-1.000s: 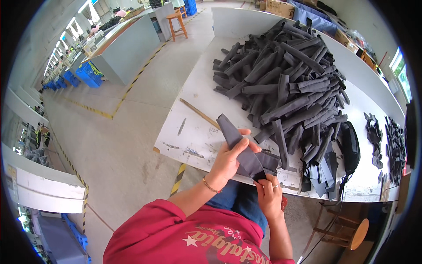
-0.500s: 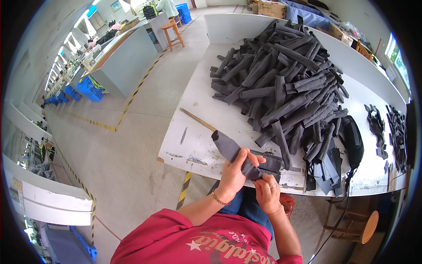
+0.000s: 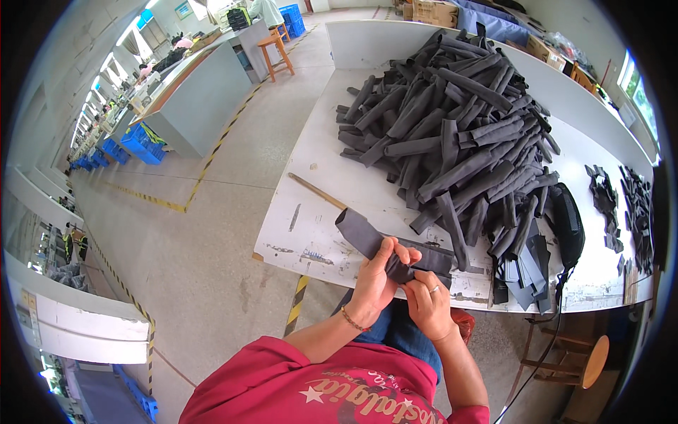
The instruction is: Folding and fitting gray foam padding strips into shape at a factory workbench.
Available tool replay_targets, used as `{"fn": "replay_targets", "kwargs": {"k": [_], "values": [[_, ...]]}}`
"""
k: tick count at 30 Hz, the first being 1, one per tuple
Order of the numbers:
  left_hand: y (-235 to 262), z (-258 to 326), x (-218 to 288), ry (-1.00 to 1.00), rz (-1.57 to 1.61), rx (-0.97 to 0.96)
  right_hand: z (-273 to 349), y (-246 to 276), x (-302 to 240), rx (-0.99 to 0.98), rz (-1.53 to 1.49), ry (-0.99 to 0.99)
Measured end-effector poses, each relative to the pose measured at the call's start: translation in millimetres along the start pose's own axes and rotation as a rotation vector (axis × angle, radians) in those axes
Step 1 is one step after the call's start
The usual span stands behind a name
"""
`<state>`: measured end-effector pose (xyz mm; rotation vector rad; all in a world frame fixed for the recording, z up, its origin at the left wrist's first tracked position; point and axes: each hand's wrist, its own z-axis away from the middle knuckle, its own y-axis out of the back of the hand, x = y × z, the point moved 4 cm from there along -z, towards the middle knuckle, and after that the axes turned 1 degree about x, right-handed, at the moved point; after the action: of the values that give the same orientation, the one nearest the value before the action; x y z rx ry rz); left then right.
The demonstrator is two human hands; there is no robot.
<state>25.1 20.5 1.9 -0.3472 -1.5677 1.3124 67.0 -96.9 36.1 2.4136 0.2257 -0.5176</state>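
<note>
My left hand (image 3: 378, 279) and my right hand (image 3: 426, 298) both grip one dark grey fabric sleeve piece (image 3: 361, 234) over the near edge of a white table (image 3: 321, 177). Its free end sticks out up and to the left. The fingers of both hands pinch the middle of the piece. A large heap of similar dark grey fabric rolls (image 3: 452, 134) covers the table behind my hands.
A thin wooden stick (image 3: 316, 191) lies on the table left of the heap. A black bag (image 3: 567, 222) and flat grey pieces (image 3: 526, 268) sit at the right, with a round wooden stool (image 3: 588, 360) below. Grey counters and blue crates (image 3: 138, 141) stand at the far left.
My hands have drawn closer together on the fabric piece, and the right hand has moved up to grip it beside the left. The piece now lies flatter and lower.
</note>
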Motion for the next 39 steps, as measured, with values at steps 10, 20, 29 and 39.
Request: {"fn": "replay_targets", "kwargs": {"k": [10, 20, 29, 39], "values": [[-10, -10, 34, -0.072, -0.042, 0.135, 1, 2, 1, -0.092, -0.002, -0.067], [4, -20, 40, -0.105, -0.183, 0.309, 14, -4, -3, -0.090, 0.010, -0.103], [9, -14, 29, -0.145, -0.126, 0.348, 14, -8, -1, -0.091, -0.013, -0.114], [23, -17, 19, -0.103, -0.060, 0.347, 9, -7, 0, -0.109, -0.014, -0.125]]}}
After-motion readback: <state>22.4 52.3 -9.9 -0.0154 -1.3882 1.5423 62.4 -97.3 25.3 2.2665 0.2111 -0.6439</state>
